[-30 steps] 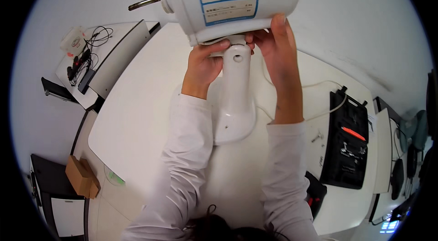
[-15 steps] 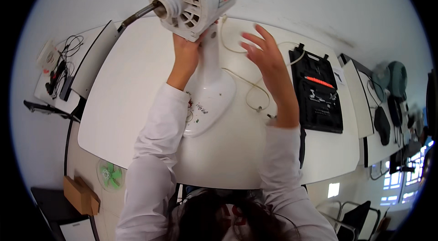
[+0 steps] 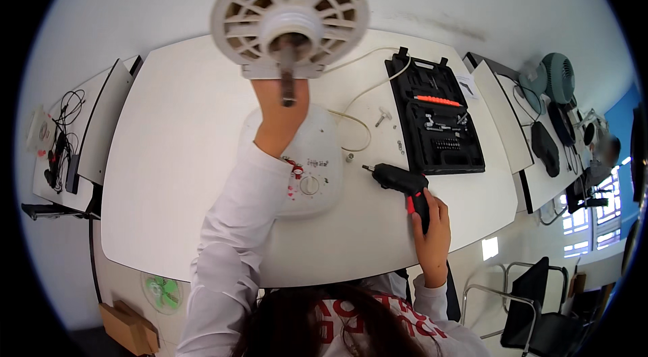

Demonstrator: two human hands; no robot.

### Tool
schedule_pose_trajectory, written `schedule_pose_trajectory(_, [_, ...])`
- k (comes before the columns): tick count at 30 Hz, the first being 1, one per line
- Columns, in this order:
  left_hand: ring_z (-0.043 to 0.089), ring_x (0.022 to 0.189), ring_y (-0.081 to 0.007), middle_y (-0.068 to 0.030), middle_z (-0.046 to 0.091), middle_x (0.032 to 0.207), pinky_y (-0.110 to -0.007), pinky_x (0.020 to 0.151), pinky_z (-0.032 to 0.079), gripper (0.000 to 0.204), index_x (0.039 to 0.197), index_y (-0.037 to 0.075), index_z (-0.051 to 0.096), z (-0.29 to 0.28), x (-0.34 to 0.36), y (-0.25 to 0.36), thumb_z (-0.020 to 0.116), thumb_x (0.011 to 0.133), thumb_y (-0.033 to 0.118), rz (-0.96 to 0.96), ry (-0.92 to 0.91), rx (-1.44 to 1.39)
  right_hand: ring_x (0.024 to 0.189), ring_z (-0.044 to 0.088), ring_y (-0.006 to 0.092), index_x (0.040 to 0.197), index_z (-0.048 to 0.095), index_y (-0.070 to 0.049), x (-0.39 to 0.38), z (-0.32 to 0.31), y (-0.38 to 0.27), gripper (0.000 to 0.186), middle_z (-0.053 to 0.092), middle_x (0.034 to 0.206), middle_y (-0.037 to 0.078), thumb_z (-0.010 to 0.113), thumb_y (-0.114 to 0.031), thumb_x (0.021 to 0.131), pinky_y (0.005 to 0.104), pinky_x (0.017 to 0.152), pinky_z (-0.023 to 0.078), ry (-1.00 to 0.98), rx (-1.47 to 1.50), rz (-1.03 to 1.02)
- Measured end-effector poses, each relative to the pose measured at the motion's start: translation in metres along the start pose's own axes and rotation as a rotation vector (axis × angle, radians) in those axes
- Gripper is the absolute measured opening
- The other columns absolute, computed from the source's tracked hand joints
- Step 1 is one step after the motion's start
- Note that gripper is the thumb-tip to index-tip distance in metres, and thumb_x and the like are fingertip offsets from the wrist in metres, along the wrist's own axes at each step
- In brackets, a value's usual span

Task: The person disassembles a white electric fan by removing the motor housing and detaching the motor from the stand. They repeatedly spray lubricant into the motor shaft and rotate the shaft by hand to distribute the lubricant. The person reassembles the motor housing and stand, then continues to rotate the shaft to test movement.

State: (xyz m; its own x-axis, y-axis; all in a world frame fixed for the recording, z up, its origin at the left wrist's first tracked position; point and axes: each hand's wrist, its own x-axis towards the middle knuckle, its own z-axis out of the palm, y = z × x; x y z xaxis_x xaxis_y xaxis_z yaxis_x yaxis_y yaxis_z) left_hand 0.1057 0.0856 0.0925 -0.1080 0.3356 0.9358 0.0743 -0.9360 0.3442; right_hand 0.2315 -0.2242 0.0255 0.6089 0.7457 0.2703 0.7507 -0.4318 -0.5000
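A white electric fan without blades stands on the table, its round vented motor housing [image 3: 233, 22] raised toward me and a metal shaft [image 3: 288, 80] sticking out of the centre. The rounded white fan base [image 3: 317, 198] has a dial. My left hand [image 3: 280, 110] is up under the housing at the neck; its fingers are hidden behind the motor. At the right, my right hand [image 3: 434, 232] wraps round the handle of a black and red cordless screwdriver [image 3: 398, 180], which lies low over the tabletop with its bit pointing left.
An open black tool case [image 3: 442, 120] with bits and an orange flexible shaft lies at the right. Several small screws and a white knob-like part [image 3: 383, 116] lie beside it. The pale cord [image 3: 368, 134] loops behind the base. A green fan [image 3: 559, 79] stands on the right-hand desk.
The motor housing has swung round, so its shaft points toward me instead of left. My right hand has come down from the air beside the fan to the cordless screwdriver.
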Motion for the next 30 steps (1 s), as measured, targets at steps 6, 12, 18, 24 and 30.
schedule_pose_trajectory(6, [0.051, 0.096, -0.0194, -0.0129, 0.053, 0.105, -0.030, 0.082, 0.041, 0.026, 0.109, -0.006, 0.048, 0.006, -0.004, -0.004, 0.051, 0.084, 0.000, 0.017, -0.102, 0.017, 0.104, 0.047, 0.0332, 0.130, 0.044, -0.006, -0.011, 0.000, 0.035, 0.044, 0.047, 0.113, 0.019, 0.050, -0.015, 0.088, 0.0377, 0.089, 0.039, 0.132, -0.016, 0.019])
schedule_pose_trajectory(12, [0.049, 0.093, -0.0328, -0.0152, 0.053, 0.102, -0.039, 0.083, 0.039, 0.023, 0.098, 0.001, 0.058, 0.036, -0.008, 0.007, 0.058, 0.076, 0.003, -0.072, 0.029, -0.032, 0.107, 0.046, 0.0336, 0.129, 0.045, -0.006, -0.008, -0.008, 0.046, 0.042, 0.046, 0.118, 0.019, 0.048, -0.013, 0.088, 0.0391, 0.093, 0.036, 0.146, -0.029, 0.040])
schedule_pose_trajectory(18, [0.044, 0.095, -0.0340, -0.0168, 0.043, 0.110, -0.038, 0.079, 0.039, 0.027, 0.095, 0.004, 0.060, 0.036, 0.001, 0.009, 0.062, 0.069, -0.001, -0.004, -0.056, 0.033, 0.107, 0.046, 0.0342, 0.124, 0.048, -0.004, -0.004, -0.013, 0.031, 0.044, 0.047, 0.118, 0.018, 0.053, -0.005, 0.081, 0.0398, 0.092, 0.037, 0.263, -0.246, -0.023])
schedule_pose_trajectory(24, [0.050, 0.091, -0.0367, -0.0144, 0.060, 0.094, -0.042, 0.077, 0.041, 0.018, 0.088, 0.002, 0.063, 0.031, -0.002, -0.002, 0.060, 0.070, 0.002, 0.005, -0.053, 0.042, 0.100, 0.052, 0.0296, 0.113, 0.055, -0.004, 0.045, -0.017, -0.019, 0.039, 0.054, 0.111, 0.012, 0.063, -0.006, 0.075, 0.0365, 0.085, 0.043, 0.050, -0.087, -0.342])
schedule_pose_trajectory(30, [0.052, 0.096, -0.0362, -0.0140, 0.060, 0.101, -0.044, 0.083, 0.040, 0.019, 0.089, 0.005, 0.064, 0.030, 0.004, 0.003, 0.063, 0.071, 0.006, -0.079, -0.089, -0.079, 0.086, 0.058, 0.0235, 0.106, 0.058, -0.014, 0.114, 0.018, -0.054, 0.033, 0.058, 0.092, 0.005, 0.067, -0.020, 0.075, 0.0329, 0.069, 0.049, -0.257, -0.346, -0.609])
